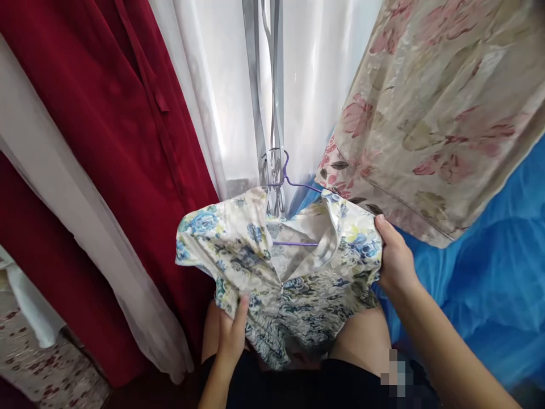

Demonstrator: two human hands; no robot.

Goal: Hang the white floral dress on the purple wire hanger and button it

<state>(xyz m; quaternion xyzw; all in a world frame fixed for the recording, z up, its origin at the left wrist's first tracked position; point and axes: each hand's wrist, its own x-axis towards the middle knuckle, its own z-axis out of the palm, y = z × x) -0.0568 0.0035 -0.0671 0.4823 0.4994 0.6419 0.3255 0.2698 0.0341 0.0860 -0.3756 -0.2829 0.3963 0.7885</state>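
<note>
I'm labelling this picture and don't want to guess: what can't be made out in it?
All in the head view:
Left hand: most fingers, hidden behind the flowered garment.
Right hand: fingertips other than the thumb's, hidden behind the same garment.
Purple hanger: its ends, covered by the garment's shoulders.
Red cloth: its top, cut off by the upper edge.
Part beside the right leg: masked by pixel blocks.

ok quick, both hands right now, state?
Left hand: closed, holding the floral garment at its side, thumb in front.
Right hand: closed, holding the same garment by its outer edge, higher up.
</note>
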